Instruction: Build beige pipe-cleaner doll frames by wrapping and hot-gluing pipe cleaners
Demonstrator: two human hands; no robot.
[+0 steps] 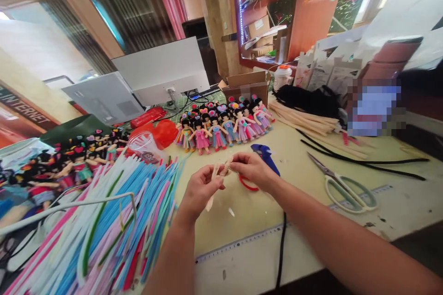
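Observation:
Over the middle of the table, my left hand (200, 189) pinches a cream fuzzy pipe cleaner (226, 167) that looks bent and twisted together. My right hand (252, 169) grips the same piece from the other side, with thumb and fingers pressed together. Just behind the right hand lies a blue glue gun (266, 156), partly covered by the hand. A curved red pipe cleaner (249, 185) shows under the right wrist. Beyond both hands stand several small pipe-cleaner dolls (216, 131) in colourful dresses.
Loose coloured pipe cleaners (121, 212) pile up at left, beside more dolls (83, 166). Scissors (349, 189) lie at right, near black pipe cleaners (363, 161) and a cream bundle (304, 117). A ruler (242, 243) and black cable (282, 249) are in front. Monitors (162, 69) stand behind.

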